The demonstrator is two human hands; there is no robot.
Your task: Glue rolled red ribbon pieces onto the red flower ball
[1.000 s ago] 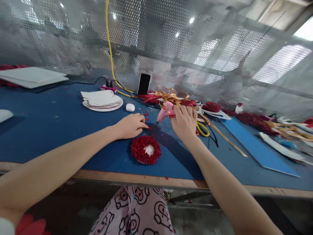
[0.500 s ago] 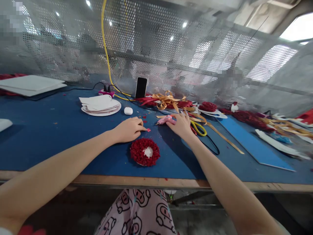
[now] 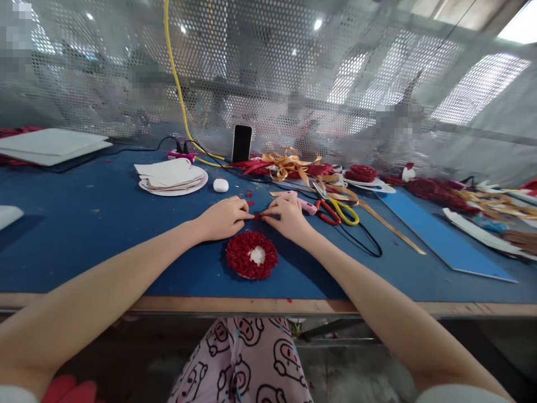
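Note:
My left hand (image 3: 224, 217) and my right hand (image 3: 284, 216) meet fingertip to fingertip over the blue table (image 3: 96, 218). Both are pinched on a small red piece (image 3: 257, 215) between them. Just in front of the hands lies a round disc covered in red ruffled petals (image 3: 251, 256) with a white bare centre. A pink glue gun (image 3: 304, 205) lies on the table just behind my right hand, no longer held.
Red and yellow handled scissors (image 3: 339, 212) and a black cable lie right of the glue gun. Gold and red ribbons (image 3: 289, 165), a phone (image 3: 242, 143), a white plate of paper pieces (image 3: 172, 178) and a white case (image 3: 220, 185) sit further back. A perforated metal screen stands behind the table.
My right hand has put the pink glue gun down on the table and come left to meet my left hand, which stayed pinched on the small red piece.

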